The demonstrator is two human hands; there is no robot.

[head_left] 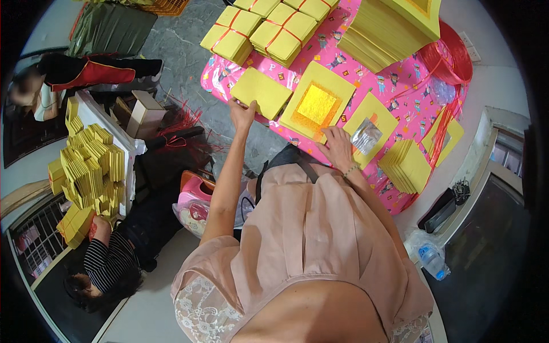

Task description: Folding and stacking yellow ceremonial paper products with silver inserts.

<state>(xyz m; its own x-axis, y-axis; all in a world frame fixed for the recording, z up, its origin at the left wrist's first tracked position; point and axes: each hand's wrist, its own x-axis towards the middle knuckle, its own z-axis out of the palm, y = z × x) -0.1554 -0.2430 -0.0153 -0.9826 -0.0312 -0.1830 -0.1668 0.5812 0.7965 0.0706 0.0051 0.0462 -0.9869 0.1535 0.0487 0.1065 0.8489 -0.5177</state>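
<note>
The surface (pixel 400 80) is covered with a pink patterned cloth and stands over a grey stone floor; it carries many yellow paper sheets. The left hand (pixel 242 112) is closed on the near corner of a plain yellow stack (pixel 260 91), thumb on top and fingers under, at the edge of the surface nearest the person. The right hand (pixel 338 147) lies flat and open, fingers spread, on the near corner of the gold-foil sheet (pixel 317 103), which sits between the two hands; it presses and does not grip. Just to the right of the right hand is a silver-foil sheet (pixel 369 128) on its own yellow stack; further right, a fanned pile (pixel 407 166) hangs close to the surface edge.

The paper looks thin and light, soft when single but rather stiff as a stack; I judge it will slide easily over the cloth and may fan out, so the best hold is a pinch at a corner or along one side, with the foil not rubbed. Beyond the hands are tied bundles (pixel 257 28), a tall stack (pixel 394 28) and a red string roll (pixel 452 57); open room is small, mostly the strip between the stacks. To the far left, well apart, another person's arm in a striped sleeve (pixel 106 260) is beside more yellow folded paper (pixel 91 166).
</note>
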